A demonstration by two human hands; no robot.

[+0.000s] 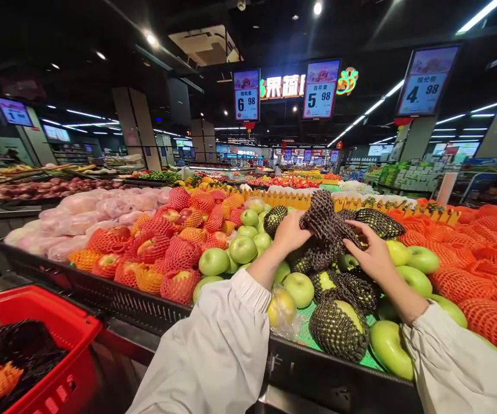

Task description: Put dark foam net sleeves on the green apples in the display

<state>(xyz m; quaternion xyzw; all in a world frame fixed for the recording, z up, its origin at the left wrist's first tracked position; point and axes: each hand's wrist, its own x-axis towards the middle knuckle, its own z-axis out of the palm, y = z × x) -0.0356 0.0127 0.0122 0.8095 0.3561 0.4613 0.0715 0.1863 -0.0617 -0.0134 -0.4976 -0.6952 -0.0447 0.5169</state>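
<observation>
Between my two hands is a black foam fruit net [320, 221], bunched and raised above the fruit. My left hand [292, 233] is closed on its left side. At the right edge, my right hand [373, 250] has its thumb and fingers pinched on the mesh. Whether a fruit sits inside this net cannot be made out. Below the hands lies a yellow-green fruit in black netting [339, 329], with several more netted ones around it. Loose green apples [299, 289] surround them, and a yellow fruit in clear plastic [281, 307] rests near the front.
A black display tray [102, 296] borders the fruit in front. Apples in red and orange nets [182, 253] and pink-wrapped fruit [80, 215] are on the left. Orange-red netted fruit [481, 276] fills the right. A red basket [80, 339] holding dark netting stands at lower left.
</observation>
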